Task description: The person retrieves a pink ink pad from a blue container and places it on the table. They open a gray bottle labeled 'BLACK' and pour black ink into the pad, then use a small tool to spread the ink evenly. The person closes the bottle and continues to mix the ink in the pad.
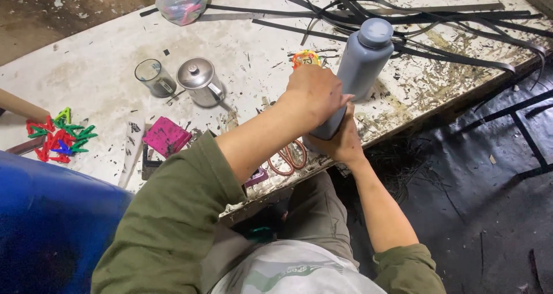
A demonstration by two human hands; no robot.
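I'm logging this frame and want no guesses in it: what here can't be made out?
All in the head view:
- Lower part of the grey bottle: wrapped by the left hand and right hand.
- Scissors: blades hidden under the left forearm.
- Plastic bag: cut off by the top edge, contents blurred.
- Small colourful ring: partly behind the left hand.

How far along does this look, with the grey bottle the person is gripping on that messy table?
Done: the bottle is capped, and black strips lie cut, with scraps on the table. In hand: the left hand and right hand clasp the tilted bottle's lower end. Left: scissors and kettle lie untouched; how much remains is unclear.
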